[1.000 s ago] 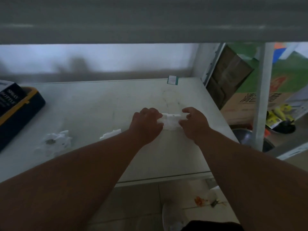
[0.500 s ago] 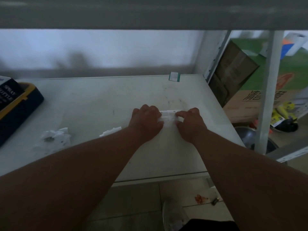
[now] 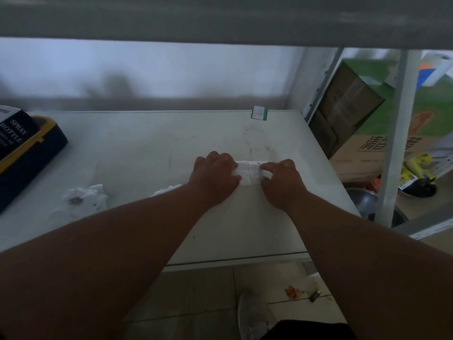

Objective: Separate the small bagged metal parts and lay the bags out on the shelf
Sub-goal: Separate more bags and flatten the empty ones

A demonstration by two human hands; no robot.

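Small clear plastic bags (image 3: 249, 172) lie joined side by side on the white shelf (image 3: 147, 148), between my two hands. My left hand (image 3: 214, 175) presses down on their left end, fingers curled. Gripping the right end is my right hand (image 3: 282, 180), its fingertips pinching the plastic. A crumpled clear bag with a dark metal part inside (image 3: 79, 198) lies at the shelf's left. Another bit of clear plastic (image 3: 166, 190) pokes out beside my left forearm.
A dark blue and yellow case (image 3: 27, 155) with a "spray bottle" box on it sits at the far left. A small green-edged label (image 3: 259, 112) sticks at the shelf's back. A shelf post (image 3: 397, 143), cardboard boxes (image 3: 367, 133) and a metal bowl (image 3: 367, 202) are to the right.
My hands have drawn closer together on the bags and pressed them flat on the shelf. The view has shifted slightly downward.
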